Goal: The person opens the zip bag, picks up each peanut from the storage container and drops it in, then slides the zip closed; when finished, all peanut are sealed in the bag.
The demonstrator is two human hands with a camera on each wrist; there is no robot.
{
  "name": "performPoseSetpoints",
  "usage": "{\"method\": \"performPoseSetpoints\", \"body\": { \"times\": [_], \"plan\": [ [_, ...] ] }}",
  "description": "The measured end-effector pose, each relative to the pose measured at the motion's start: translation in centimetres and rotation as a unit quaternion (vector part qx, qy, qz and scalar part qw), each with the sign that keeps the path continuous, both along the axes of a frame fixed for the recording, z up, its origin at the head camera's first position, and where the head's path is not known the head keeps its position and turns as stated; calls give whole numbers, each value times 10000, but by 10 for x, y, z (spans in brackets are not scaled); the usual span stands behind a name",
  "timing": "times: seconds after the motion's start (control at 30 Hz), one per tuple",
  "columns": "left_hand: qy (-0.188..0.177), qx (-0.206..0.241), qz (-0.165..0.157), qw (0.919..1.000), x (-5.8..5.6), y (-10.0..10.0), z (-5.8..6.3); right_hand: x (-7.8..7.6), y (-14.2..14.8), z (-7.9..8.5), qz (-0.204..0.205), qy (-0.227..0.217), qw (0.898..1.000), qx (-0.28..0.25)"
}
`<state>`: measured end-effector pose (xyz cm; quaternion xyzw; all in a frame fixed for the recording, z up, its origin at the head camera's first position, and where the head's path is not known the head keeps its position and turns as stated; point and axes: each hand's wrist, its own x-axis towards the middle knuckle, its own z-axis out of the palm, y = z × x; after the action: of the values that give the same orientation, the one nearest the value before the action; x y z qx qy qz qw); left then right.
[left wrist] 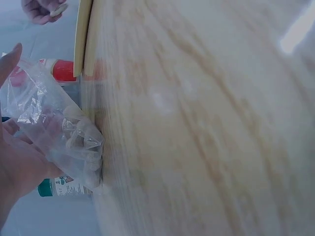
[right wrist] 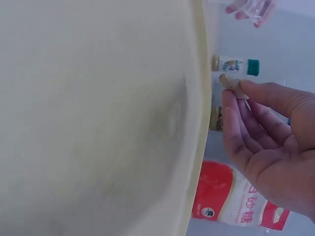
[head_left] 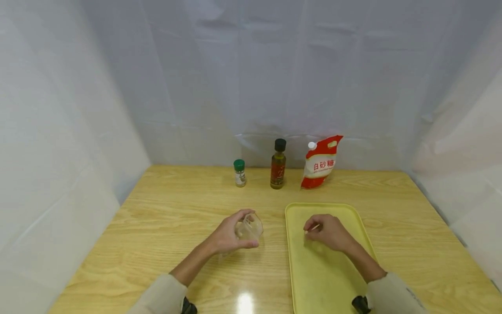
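Note:
In the head view my left hand [head_left: 226,237] holds a clear plastic bag [head_left: 251,227] above the table, thumb and fingers spread around it. Several pale beige pieces [left wrist: 76,132] lie in the bottom of the bag in the left wrist view. My right hand [head_left: 328,232] is over the yellow tray [head_left: 288,244]. Between thumb and fingertips it pinches a small, beige, elongated piece [right wrist: 233,86] with a darker end, seen closely in the right wrist view. I cannot tell its kind.
Along the back of the wooden table [head_left: 164,226] stand a green-capped spice jar [head_left: 240,174], a dark-capped bottle [head_left: 277,168] with a red label, and a red and white sugar bag [head_left: 320,165]. White sheeting [head_left: 251,78] hangs behind and at both sides.

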<state>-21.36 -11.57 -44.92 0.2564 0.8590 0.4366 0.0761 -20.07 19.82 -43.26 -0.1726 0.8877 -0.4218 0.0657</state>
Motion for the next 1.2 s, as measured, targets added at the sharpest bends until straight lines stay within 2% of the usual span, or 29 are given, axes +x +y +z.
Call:
{"method": "performPoseSetpoints", "body": {
  "times": [0.17, 0.37, 0.5, 0.73, 0.83, 0.97, 1.1, 1.2],
  "plan": [
    [2, -17, 2, 10000, 0, 1, 1, -4, -18, 5, -118, 173, 9984, -531],
    [32, -65, 28, 10000, 0, 1, 3, -7, -47, 7, -448, 229, 9944, -931],
    [-37, -14, 28, 10000, -1, 1, 4, -8, -67, 9, -337, 273, 9934, -1066],
    [-208, 129, -5, 9997, -1, 1, 1, -8, -98, 14, -20, 548, 9938, -967],
    [-177, 133, -3, 9998, 0, 2, 0, -7, -104, 13, 103, 487, 9949, -883],
    [-133, 122, -26, 9998, 1, 2, 0, -3, -102, 12, 267, 583, 9955, -695],
    [-138, 44, 87, 9999, 1, 3, 1, 1, -94, 15, 300, 817, 9951, -470],
    [-116, 12, 223, 9997, 1, 4, 1, 4, -89, 19, 500, 698, 9957, -350]
  ]
}}
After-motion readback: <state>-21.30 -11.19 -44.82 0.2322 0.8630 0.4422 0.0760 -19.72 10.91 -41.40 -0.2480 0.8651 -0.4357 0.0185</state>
